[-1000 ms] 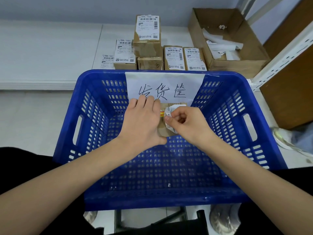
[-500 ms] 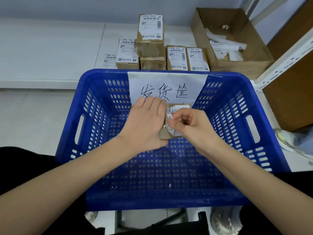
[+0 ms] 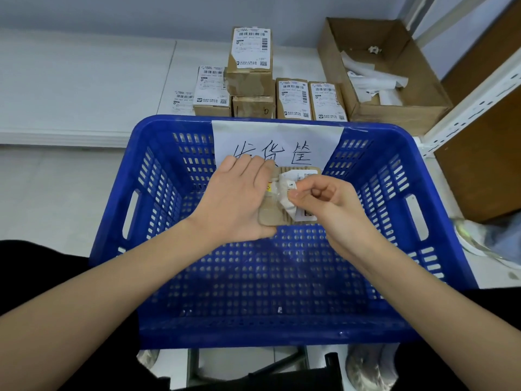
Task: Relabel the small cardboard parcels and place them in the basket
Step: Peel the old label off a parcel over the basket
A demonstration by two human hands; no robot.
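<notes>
Person holds one small cardboard parcel (image 3: 277, 214) up over the open blue basket (image 3: 158, 176), near its far wall, not resting on the basket floor as far as I can tell. Left hand (image 3: 236, 198) wraps the parcel's left side, fingers over the top edge, thumb under the near edge. Right hand (image 3: 324, 198) has fingers curled tight, thumb and forefinger pinching a crumpled corner of the old label (image 3: 289, 190), which is partly lifted and creased; the rest looks stuck down on the parcel face.

Risks from here, my guess:
- label tears. It is already bunched up, so a sharp pull likely leaves scraps stuck on the cardboard (a new label over scraps would sit badly).
- cardboard skin peels off with the adhesive if pulled steeply.
- parcel slips out of the left hand when the pull gets hard; it would drop into the basket unlabelled and could pass as done.
- peeled scrap falls into the basket instead of the open carton (image 3: 394, 80) at back right, which already holds white paper strips.

Basket floor shows only a few tiny bits, no parcels in it. Waiting parcels (image 3: 253, 63) are stacked behind the basket, labels on, beside a loose label (image 3: 183, 101) lying flat on the white surface. Handwritten paper sign (image 3: 277, 142) hangs on the basket's far wall.
</notes>
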